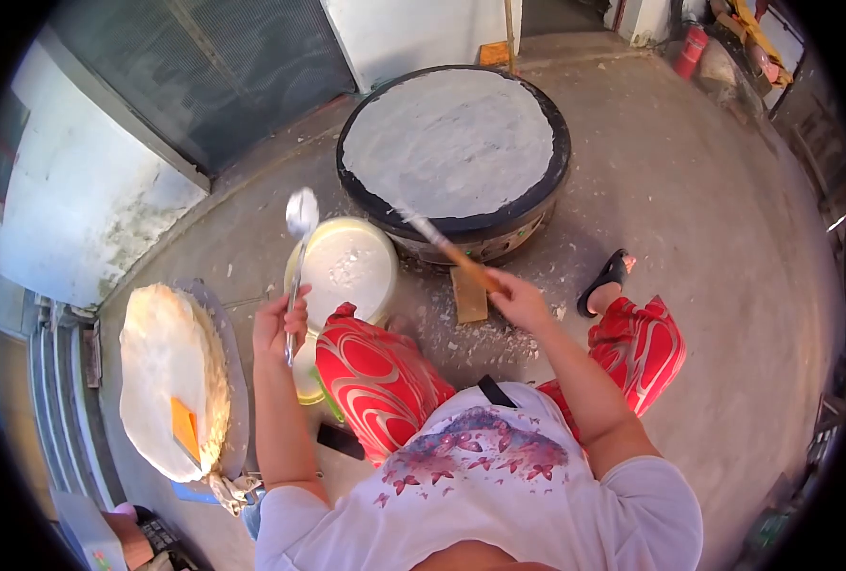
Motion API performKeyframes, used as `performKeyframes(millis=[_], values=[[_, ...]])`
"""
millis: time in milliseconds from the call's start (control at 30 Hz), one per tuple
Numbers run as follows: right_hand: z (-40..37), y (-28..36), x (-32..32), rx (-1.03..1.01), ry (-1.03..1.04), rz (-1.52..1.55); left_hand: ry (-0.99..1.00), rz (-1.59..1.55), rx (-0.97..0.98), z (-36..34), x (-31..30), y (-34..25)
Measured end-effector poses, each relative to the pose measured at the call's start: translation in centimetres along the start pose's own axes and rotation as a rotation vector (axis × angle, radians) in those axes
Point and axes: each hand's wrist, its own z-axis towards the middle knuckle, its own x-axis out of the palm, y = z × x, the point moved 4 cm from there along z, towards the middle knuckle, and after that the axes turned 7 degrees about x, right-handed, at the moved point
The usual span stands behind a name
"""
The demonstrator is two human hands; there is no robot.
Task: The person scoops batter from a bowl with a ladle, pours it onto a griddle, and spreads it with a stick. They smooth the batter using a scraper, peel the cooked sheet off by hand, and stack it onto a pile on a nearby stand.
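My left hand (280,324) is closed round the handle of a long metal ladle (301,214), its bowl pointing up beside a batter bucket (385,252). My right hand (521,300) grips a wooden-handled spatula (461,259); its pale end is blurred and reaches the near rim of a round black griddle (561,157). Across most of that griddle spreads a thin pale sheet of batter (447,138). White crumbs float on or lie in the bucket's pale contents.
To the left, a stack of large thin pancakes (161,371) carries an orange-handled scraper (185,428). A brown block (468,295) and scattered flakes lie before the griddle. Near my left leg is a dark phone-like slab (341,441). A red cylinder (691,51) stands at the far right.
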Motion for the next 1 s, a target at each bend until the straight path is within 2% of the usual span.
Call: performKeyframes(millis=[33,67,100,133,167,200,267,300,333,367,400,433,467,533,567,633,667,733,800,833,900,933,1000], values=[[0.3,-0.2,-1.1,-0.227,-0.194,-0.003,0.001,0.0,-0.001,0.1,-1.7,-0.4],[-0.2,1.1,-2.2,-0.226,-0.194,-0.004,-0.104,0.078,-0.023,0.4,-3.9,-0.6],[-1.1,2.9,-3.7,-0.019,-0.075,0.312,-0.208,0.156,-0.044,0.7,-6.1,-0.6],[-1.7,3.6,-4.3,0.189,0.047,0.623,-0.203,0.154,-0.046,1.2,-7.9,-0.5],[-1.2,2.1,-4.4,0.212,0.063,0.722,-0.255,0.128,-0.083,1.9,-9.8,-0.2],[-0.5,0.6,-4.6,0.209,0.06,0.716,-0.307,0.101,-0.12,2.8,-12.0,0.3],[0.6,-1.7,-5.3,0.259,-0.068,0.422,-0.337,0.136,-0.083,6.5,-18.7,1.5],[0.3,-0.2,-5.4,0.259,-0.067,0.417,-0.376,0.173,-0.044,7.5,-20.6,1.7],[-0.3,2.7,-5.7,0.179,-0.088,0.67,-0.377,0.166,-0.044,6.8,-18.6,3.0],[-0.5,4.4,-5.9,0.096,-0.107,0.924,-0.438,0.183,-0.008,4.9,-13.9,5.1],[-0.3,4.2,-5.9,0.098,-0.104,0.922,-0.498,0.203,0.029,3.9,-11.6,6.1],[0.1,3.5,-5.7,0.194,-0.046,0.864,-0.509,0.224,0.043,3.9,-11.7,6.6],[0.4,2.8,-5.5,0.288,0.01,0.802,-0.506,0.293,0.053,4.3,-13.4,6.9],[1.7,1.1,-5.2,0.296,-0.015,0.682,-0.512,0.505,0.087,4.9,-17.7,7.1],[2.4,0.2,-5.1,0.308,-0.038,0.57,-0.513,0.707,0.108,4.9,-19.9,6.7],[4.2,-0.2,-5.1,0.292,-0.051,0.562,-0.522,1.208,0.145,4.3,-22.8,6.2],[5.2,-0.1,-5.3,0.276,-0.065,0.56,-0.531,1.349,0.177,3.7,-23.6,6.1],[7.1,1.1,-5.5,0.286,-0.071,0.551,-0.548,1.442,0.205,2.6,-22.1,6.4],[8.9,1.7,-5.8,0.295,-0.079,0.542,-0.781,0.717,0.581,-1.3,-16.2,7.1],[10.0,1.4,-5.8,0.313,-0.076,0.521,-0.784,0.712,0.579,-2.5,-13.9,7.5],[11.6,1.1,-5.6,0.333,-0.067,0.496,-0.588,0.79,0.802,-4.6,-9.2,7.8],[12.3,0.9,-5.5,0.36,-0.08,0.471,-0.592,0.786,0.803,-5.4,-7.9,8.3],[13.7,0.8,-5.5,0.385,-0.087,0.444,-0.489,1.107,0.989,-6.8,-4.5,8.9]])
